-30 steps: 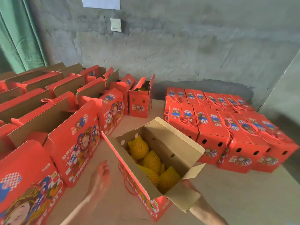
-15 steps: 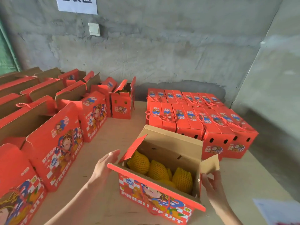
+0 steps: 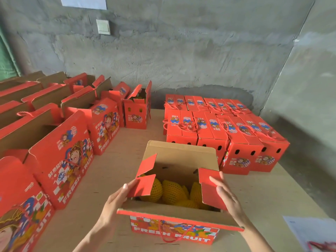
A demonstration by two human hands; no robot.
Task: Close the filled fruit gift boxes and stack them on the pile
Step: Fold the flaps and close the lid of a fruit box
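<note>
Filled box [image 3: 174,231] sits at the worktop's [image 3: 134,142] near edge, top open. Left hand [image 3: 116,202] and right hand [image 3: 227,195] press its side flaps [image 3: 209,193] inward, fingers [image 3: 216,180] straight. Risk: flaps snagging on the fruit [image 3: 172,191] and buckling.

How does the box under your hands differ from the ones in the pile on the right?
The near box is open, fruit showing; the pile boxes are shut flat. The near box stands alone, left hand and right hand on its end flaps; the pile boxes sit packed in rows. Both share the red printed design.
</note>
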